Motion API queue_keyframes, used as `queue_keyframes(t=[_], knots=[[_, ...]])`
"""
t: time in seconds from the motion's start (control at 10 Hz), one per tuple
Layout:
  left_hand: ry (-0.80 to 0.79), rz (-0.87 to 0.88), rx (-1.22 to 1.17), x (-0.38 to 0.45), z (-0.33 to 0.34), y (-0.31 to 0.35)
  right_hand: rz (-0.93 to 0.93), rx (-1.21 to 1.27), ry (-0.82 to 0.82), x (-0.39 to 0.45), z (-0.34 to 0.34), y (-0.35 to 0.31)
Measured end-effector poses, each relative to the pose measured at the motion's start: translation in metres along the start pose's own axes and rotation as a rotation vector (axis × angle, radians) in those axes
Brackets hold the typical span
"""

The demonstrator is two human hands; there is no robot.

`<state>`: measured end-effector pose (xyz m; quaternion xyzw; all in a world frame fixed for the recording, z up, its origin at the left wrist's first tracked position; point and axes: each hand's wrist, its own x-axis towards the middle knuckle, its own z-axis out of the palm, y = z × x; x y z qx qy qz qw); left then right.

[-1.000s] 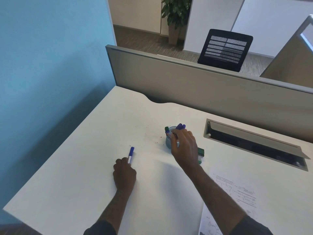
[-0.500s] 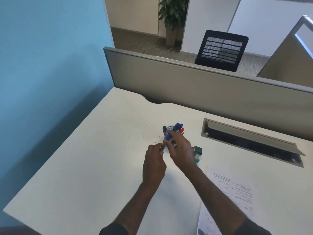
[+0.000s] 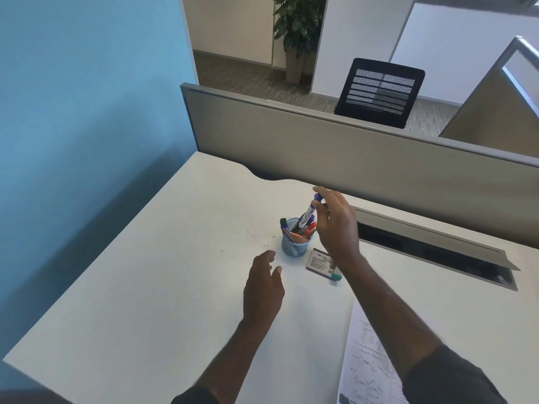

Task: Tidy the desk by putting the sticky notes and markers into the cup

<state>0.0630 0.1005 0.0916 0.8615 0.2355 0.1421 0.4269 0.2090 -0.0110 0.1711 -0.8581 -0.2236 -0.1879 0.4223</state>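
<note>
R hand [image 3: 335,225] pinches the blue-capped marker [image 3: 308,212] near its top w/ fingertips, marker tilted, cap up-right, lower end in the cup [image 3: 294,246] on the desk [image 3: 145,287]; L hand [image 3: 262,284] open, empty, just short of cup.

Bare desk [image 3: 163,287] left of cup [image 3: 294,245]

A white desk [image 3: 145,287] meets a grey partition [image 3: 320,141] at its far edge. Printed paper [image 3: 367,368] lies near right. Beyond stand a black mesh chair [image 3: 379,91] and a potted plant [image 3: 297,30].
</note>
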Motion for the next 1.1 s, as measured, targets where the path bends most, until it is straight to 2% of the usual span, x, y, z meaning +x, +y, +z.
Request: queue_keyframes(t=[0.2,0.3,0.7,1.0,1.1], knots=[[-0.011,-0.020,0.012,-0.002,-0.002,-0.010,0.025,-0.099,-0.131,-0.011,0.025,0.015],[-0.014,-0.040,0.019,-0.001,-0.003,-0.016,0.026,-0.224,-0.179,-0.018,0.036,0.023],[-0.033,-0.048,0.015,0.000,0.003,-0.024,-0.044,-0.537,-0.252,-0.030,0.046,0.035],[-0.123,0.044,0.087,0.009,0.012,-0.022,-0.095,-0.671,-0.447,-0.031,0.044,0.040],[-0.116,0.137,0.142,0.014,0.010,-0.009,-0.084,-0.687,-0.396,-0.041,0.034,0.038]])
